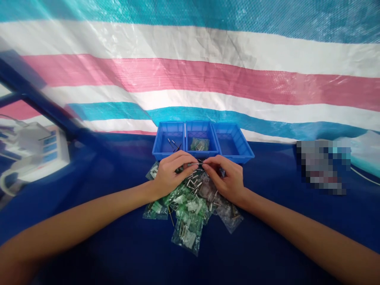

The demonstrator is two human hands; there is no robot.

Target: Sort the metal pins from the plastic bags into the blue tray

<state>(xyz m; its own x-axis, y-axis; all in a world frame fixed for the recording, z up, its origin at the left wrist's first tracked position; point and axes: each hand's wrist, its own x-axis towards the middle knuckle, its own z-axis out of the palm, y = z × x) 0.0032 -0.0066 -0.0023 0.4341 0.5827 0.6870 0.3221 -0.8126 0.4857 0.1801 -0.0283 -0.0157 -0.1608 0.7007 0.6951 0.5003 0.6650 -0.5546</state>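
My left hand (175, 170) and my right hand (226, 176) meet above a pile of small parts, fingertips pinched. Between them is a thin silver metal pin that looks like a blind rivet (196, 163), held at both ends. Beneath lie several loose rivets (194, 184) with thin stems, mixed with clear plastic bags (187, 233) of metal and pale parts, some green-tinted. My fingers hide part of the pile.
Behind my hands stand three blue bins: the left bin (156, 148) with a few rivets, the middle bin (218, 151) with a small bag, the right bin (249, 148). A white power strip (50, 158) sits left. A pixelated object (322, 166) lies right. Striped sheeting (190, 75) hangs behind.
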